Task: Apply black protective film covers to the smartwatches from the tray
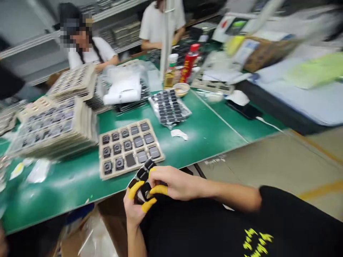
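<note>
The left hand [133, 208] and the right hand [175, 182] meet at the near edge of the worktop [200, 142], both with yellow finger covers [136, 189] on some fingers. Between them is a small sheet of black squares [142, 174]. The left hand grips it from its near left side, thumb and finger closed on it; the right hand pinches at its right side, thumb and fingers bent close together. The sheet slants away from the hands, its far end sticking out past the right hand's fingers towards the tray [102, 175]. Whether it touches the tray, I cannot tell.

The tray lies just beyond the hands, near the worktop's near edge, with three rows of dark pieces, some with round faces and some flat. Farther off, beyond the tray's far right corner, is a clear packet of black squares [170, 107], with a white scrap [179, 134] just beside its near side. A tall stack of filled trays [85, 125] stands left of the tray. A dark phone [242, 109] lies well to the right, near the right end of the green surface. Two people in white shirts are across the worktop.
</note>
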`<state>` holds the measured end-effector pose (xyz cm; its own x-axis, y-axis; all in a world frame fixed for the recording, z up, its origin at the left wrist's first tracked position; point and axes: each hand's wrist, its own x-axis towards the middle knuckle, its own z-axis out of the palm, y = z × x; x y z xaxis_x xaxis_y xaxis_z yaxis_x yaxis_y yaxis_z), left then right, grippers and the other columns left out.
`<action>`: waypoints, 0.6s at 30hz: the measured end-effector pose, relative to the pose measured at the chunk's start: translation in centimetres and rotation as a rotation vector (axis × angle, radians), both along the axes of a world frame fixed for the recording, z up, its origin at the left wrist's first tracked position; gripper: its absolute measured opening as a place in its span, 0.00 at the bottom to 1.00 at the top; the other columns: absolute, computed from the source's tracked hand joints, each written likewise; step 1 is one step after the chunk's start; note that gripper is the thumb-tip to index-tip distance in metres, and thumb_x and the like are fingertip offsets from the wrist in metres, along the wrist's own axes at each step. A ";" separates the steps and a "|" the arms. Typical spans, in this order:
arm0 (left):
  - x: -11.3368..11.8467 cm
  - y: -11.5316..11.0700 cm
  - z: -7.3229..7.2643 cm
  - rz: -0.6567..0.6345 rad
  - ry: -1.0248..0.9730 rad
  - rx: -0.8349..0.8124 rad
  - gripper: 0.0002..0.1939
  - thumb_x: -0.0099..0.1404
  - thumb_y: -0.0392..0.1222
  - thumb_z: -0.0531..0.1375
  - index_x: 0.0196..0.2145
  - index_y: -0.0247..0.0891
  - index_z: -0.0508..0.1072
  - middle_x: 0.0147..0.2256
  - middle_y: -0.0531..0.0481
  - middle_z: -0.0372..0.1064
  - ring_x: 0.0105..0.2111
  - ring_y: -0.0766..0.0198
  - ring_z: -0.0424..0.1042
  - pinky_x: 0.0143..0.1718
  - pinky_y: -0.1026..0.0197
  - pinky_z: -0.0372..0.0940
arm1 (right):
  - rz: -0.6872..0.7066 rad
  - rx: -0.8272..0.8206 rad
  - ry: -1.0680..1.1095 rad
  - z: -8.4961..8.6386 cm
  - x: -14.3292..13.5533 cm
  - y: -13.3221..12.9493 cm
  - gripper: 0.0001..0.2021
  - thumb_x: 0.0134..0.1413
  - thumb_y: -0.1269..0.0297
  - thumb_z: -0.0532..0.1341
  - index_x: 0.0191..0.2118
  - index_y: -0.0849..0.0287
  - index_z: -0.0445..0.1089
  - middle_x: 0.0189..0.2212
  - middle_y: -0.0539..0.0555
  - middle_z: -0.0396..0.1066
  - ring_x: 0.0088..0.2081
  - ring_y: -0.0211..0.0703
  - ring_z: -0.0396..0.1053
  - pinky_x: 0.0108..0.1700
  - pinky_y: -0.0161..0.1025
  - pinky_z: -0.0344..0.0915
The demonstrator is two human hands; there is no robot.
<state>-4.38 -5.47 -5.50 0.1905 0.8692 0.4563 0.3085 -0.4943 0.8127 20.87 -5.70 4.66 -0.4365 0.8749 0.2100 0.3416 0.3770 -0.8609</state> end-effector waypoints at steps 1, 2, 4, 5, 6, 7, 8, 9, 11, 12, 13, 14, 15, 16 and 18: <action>-0.2 0.4 -0.6 -0.009 -0.024 -0.028 0.32 0.57 0.64 0.79 0.51 0.42 0.86 0.43 0.42 0.86 0.39 0.51 0.87 0.40 0.53 0.84 | -0.061 -0.021 -0.020 0.1 1.5 0.6 0.04 0.69 0.67 0.66 0.39 0.53 0.73 0.37 0.50 0.78 0.38 0.42 0.73 0.42 0.38 0.70; -0.4 0.8 -1.1 -0.024 -0.040 -0.053 0.32 0.55 0.63 0.80 0.51 0.42 0.86 0.43 0.42 0.86 0.38 0.50 0.86 0.41 0.52 0.84 | -0.159 -0.043 -0.049 0.2 3.4 1.5 0.04 0.68 0.65 0.68 0.39 0.53 0.74 0.37 0.49 0.78 0.37 0.41 0.73 0.41 0.37 0.70; -0.8 1.3 -1.7 -0.051 -0.040 -0.091 0.32 0.53 0.61 0.82 0.51 0.44 0.86 0.43 0.43 0.86 0.37 0.51 0.85 0.40 0.51 0.84 | -0.446 -0.070 -0.160 0.1 9.0 3.8 0.05 0.66 0.63 0.69 0.37 0.53 0.74 0.36 0.48 0.79 0.37 0.43 0.74 0.42 0.39 0.71; -0.9 1.5 -1.8 -0.060 -0.033 -0.104 0.31 0.53 0.61 0.82 0.50 0.44 0.86 0.43 0.43 0.86 0.36 0.52 0.84 0.38 0.52 0.83 | -0.564 -0.073 -0.190 0.0 12.4 5.2 0.04 0.68 0.64 0.67 0.38 0.54 0.75 0.38 0.51 0.80 0.40 0.45 0.74 0.45 0.41 0.72; -1.0 1.6 -1.7 -0.063 -0.030 -0.111 0.31 0.53 0.61 0.82 0.50 0.44 0.86 0.42 0.44 0.86 0.35 0.53 0.84 0.36 0.54 0.82 | -0.679 -0.081 -0.225 0.0 16.2 6.6 0.04 0.68 0.64 0.66 0.39 0.54 0.75 0.40 0.52 0.80 0.42 0.47 0.75 0.48 0.44 0.73; -1.0 1.6 -1.6 -0.063 -0.028 -0.117 0.31 0.53 0.61 0.81 0.49 0.44 0.86 0.43 0.44 0.86 0.34 0.53 0.84 0.33 0.55 0.82 | -0.790 -0.096 -0.264 0.0 20.2 8.1 0.04 0.69 0.63 0.66 0.40 0.56 0.75 0.41 0.55 0.80 0.44 0.49 0.75 0.51 0.46 0.73; -0.9 1.7 -1.4 -0.064 -0.029 -0.122 0.30 0.53 0.61 0.81 0.49 0.44 0.86 0.43 0.44 0.86 0.34 0.54 0.84 0.30 0.57 0.80 | -0.899 -0.118 -0.305 0.0 24.1 9.4 0.06 0.69 0.62 0.67 0.41 0.58 0.76 0.43 0.57 0.80 0.46 0.51 0.76 0.53 0.48 0.74; -0.8 1.7 -1.2 -0.067 -0.028 -0.131 0.30 0.53 0.61 0.81 0.49 0.44 0.86 0.43 0.44 0.86 0.33 0.54 0.83 0.27 0.58 0.79 | -0.996 -0.147 -0.345 0.0 27.7 10.6 0.08 0.70 0.60 0.68 0.44 0.60 0.77 0.46 0.59 0.80 0.49 0.52 0.76 0.56 0.51 0.74; -0.4 1.8 -0.7 -0.070 -0.015 -0.166 0.29 0.53 0.60 0.82 0.49 0.45 0.87 0.43 0.44 0.87 0.32 0.54 0.83 0.25 0.59 0.79 | -1.140 -0.214 -0.412 -0.2 34.0 12.4 0.16 0.72 0.55 0.69 0.57 0.60 0.77 0.56 0.59 0.78 0.55 0.52 0.77 0.58 0.55 0.77; -0.1 1.7 -0.5 -0.070 0.002 -0.191 0.29 0.53 0.59 0.82 0.49 0.45 0.87 0.43 0.45 0.87 0.32 0.54 0.84 0.26 0.58 0.80 | -1.187 -0.247 -0.439 -0.4 36.3 12.9 0.20 0.73 0.54 0.69 0.62 0.59 0.75 0.60 0.60 0.76 0.56 0.53 0.78 0.58 0.56 0.78; 0.1 1.7 -0.3 -0.068 0.021 -0.218 0.29 0.53 0.58 0.82 0.49 0.46 0.87 0.43 0.45 0.87 0.32 0.53 0.84 0.27 0.56 0.81 | -1.224 -0.277 -0.464 -0.8 38.2 13.3 0.22 0.73 0.53 0.69 0.64 0.58 0.74 0.62 0.60 0.75 0.57 0.53 0.78 0.58 0.56 0.79; 0.2 1.6 -0.1 -0.064 0.036 -0.241 0.29 0.53 0.57 0.82 0.50 0.46 0.87 0.42 0.45 0.87 0.33 0.52 0.85 0.28 0.55 0.82 | -1.251 -0.303 -0.487 -1.2 39.6 13.6 0.23 0.74 0.53 0.68 0.66 0.58 0.73 0.63 0.60 0.75 0.58 0.54 0.78 0.58 0.57 0.79; 0.4 1.4 0.1 -0.064 0.048 -0.262 0.30 0.53 0.55 0.82 0.52 0.47 0.86 0.43 0.46 0.88 0.34 0.50 0.86 0.30 0.53 0.84 | -1.271 -0.324 -0.508 -1.8 40.5 13.7 0.23 0.74 0.53 0.68 0.66 0.58 0.73 0.63 0.61 0.75 0.58 0.54 0.78 0.58 0.57 0.79; 0.4 1.3 0.3 -0.070 0.055 -0.278 0.31 0.54 0.53 0.82 0.54 0.48 0.86 0.43 0.46 0.88 0.35 0.49 0.86 0.30 0.52 0.84 | -1.288 -0.339 -0.529 -2.4 41.2 13.9 0.22 0.74 0.53 0.68 0.65 0.58 0.73 0.63 0.61 0.75 0.58 0.54 0.78 0.58 0.57 0.79; 0.5 1.0 0.7 -0.098 0.059 -0.312 0.34 0.56 0.49 0.82 0.60 0.52 0.83 0.43 0.46 0.88 0.36 0.47 0.87 0.31 0.51 0.85 | -1.313 -0.351 -0.571 -3.6 41.7 14.0 0.22 0.74 0.53 0.68 0.65 0.58 0.73 0.63 0.61 0.75 0.58 0.54 0.78 0.58 0.56 0.79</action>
<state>-3.87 -4.48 -4.82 0.2984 0.9415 0.1570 0.3229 -0.2544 0.9116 62.54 8.31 1.06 0.7433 0.6687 -0.0161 0.5828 -0.6593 -0.4751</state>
